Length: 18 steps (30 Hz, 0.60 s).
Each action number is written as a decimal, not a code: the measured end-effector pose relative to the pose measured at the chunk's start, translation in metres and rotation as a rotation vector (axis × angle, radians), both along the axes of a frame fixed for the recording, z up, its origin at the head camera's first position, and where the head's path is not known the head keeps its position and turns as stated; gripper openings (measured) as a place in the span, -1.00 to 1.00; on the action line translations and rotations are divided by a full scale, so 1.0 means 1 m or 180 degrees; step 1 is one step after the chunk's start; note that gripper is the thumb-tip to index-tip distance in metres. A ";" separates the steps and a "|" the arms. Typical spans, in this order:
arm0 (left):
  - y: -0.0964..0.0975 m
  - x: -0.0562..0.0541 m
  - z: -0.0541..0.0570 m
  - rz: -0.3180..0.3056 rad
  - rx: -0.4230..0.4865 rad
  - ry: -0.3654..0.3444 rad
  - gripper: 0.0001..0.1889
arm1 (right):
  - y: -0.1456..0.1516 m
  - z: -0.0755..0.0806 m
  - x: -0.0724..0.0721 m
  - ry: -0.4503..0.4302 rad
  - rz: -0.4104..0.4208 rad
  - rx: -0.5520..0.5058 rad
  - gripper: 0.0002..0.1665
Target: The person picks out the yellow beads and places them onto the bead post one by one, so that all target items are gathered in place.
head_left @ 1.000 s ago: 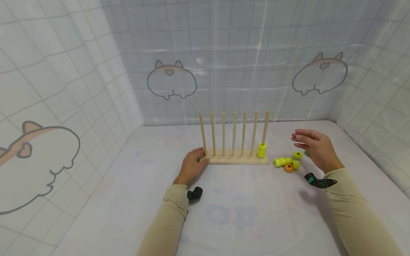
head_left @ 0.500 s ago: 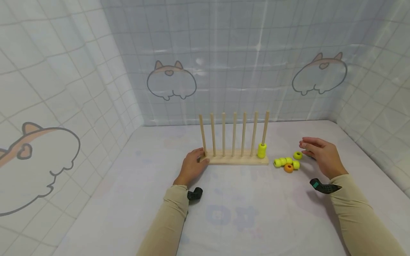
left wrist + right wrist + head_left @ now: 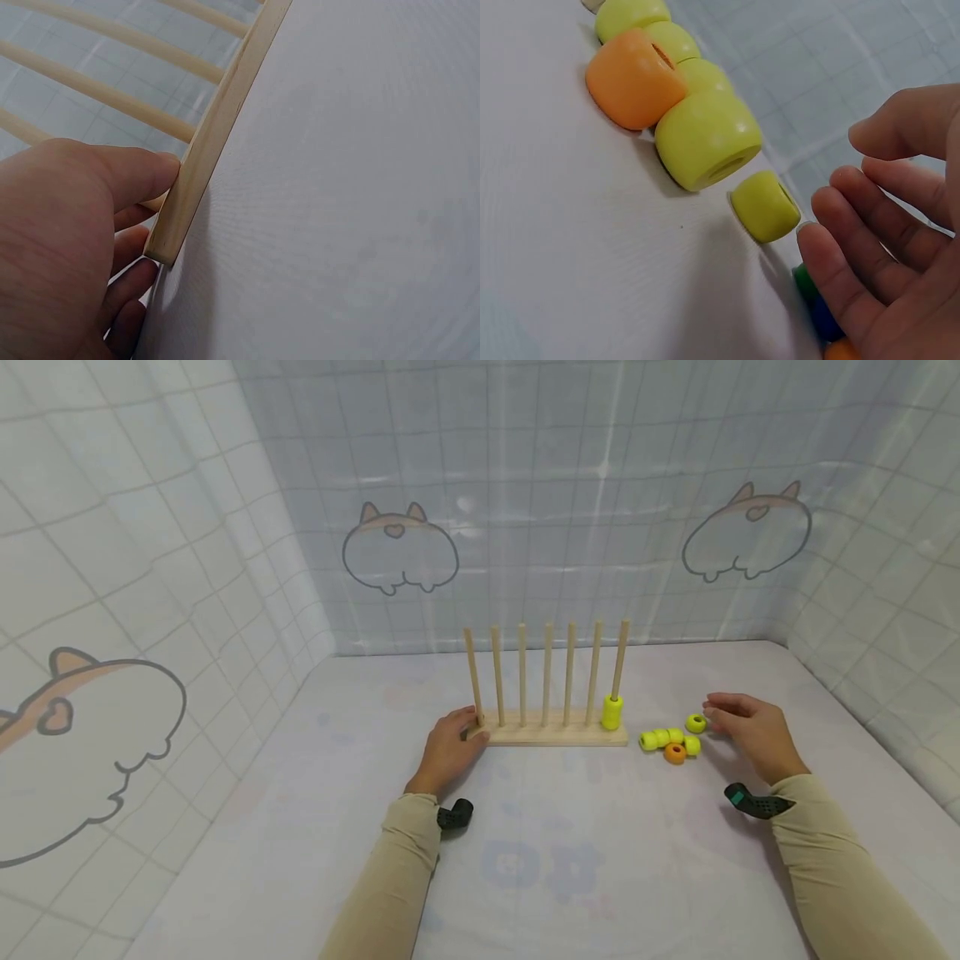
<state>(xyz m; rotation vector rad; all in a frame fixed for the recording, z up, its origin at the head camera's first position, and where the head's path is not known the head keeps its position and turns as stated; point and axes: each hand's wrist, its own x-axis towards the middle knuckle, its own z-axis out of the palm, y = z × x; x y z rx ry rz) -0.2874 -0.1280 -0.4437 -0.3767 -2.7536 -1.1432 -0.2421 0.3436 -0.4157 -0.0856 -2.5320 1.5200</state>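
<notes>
A wooden peg rack (image 3: pixel 551 735) stands on the table with a row of upright pegs. Its rightmost peg carries stacked yellow beads (image 3: pixel 612 713). At the rack's left end my left hand (image 3: pixel 448 750) grips the base, thumb on the front edge and fingers behind, as the left wrist view (image 3: pixel 52 247) shows closely. My right hand (image 3: pixel 757 735) hovers just right of a lone yellow bead (image 3: pixel 696 723), fingers loosely bent and holding nothing. In the right wrist view that yellow bead (image 3: pixel 765 207) lies close to the fingertips.
Left of the lone bead lie a row of yellow beads (image 3: pixel 662 739), another yellow bead (image 3: pixel 692 746) and an orange bead (image 3: pixel 675 753). Green (image 3: pixel 804 283) and blue (image 3: pixel 825 321) beads show partly behind my right fingers. Tile-patterned sheets (image 3: pixel 570 527) enclose the table.
My right hand has moved right and down, lowering beside the lone yellow bead and covering the green bead in the head view. The left hand and the rack stay put.
</notes>
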 end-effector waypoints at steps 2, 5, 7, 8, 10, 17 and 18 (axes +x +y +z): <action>0.000 0.001 0.000 -0.0002 0.0003 0.0012 -0.49 | 0.000 -0.002 0.000 -0.0001 0.0001 0.0056 -0.38; 0.000 0.001 0.001 -0.0011 0.0014 0.0007 -0.50 | -0.001 -0.004 -0.001 -0.0006 -0.0024 0.0177 -0.39; -0.001 0.000 0.001 -0.0018 0.0018 -0.0003 -0.49 | -0.002 -0.005 -0.002 -0.0018 -0.0060 0.0286 -0.39; -0.001 0.000 0.000 -0.0016 0.0019 -0.0010 -0.49 | -0.002 -0.006 -0.003 -0.0022 -0.0070 0.0324 -0.39; -0.001 -0.001 0.000 -0.0011 0.0001 -0.0013 -0.49 | -0.003 -0.007 -0.003 -0.0023 -0.0094 0.0446 -0.40; -0.001 -0.002 -0.002 -0.0008 -0.0028 -0.0033 -0.48 | -0.008 -0.008 -0.002 0.0077 -0.0112 0.0776 -0.44; -0.001 -0.002 -0.002 -0.0009 -0.0025 -0.0018 -0.48 | -0.009 -0.008 -0.003 0.0101 -0.0105 0.0804 -0.46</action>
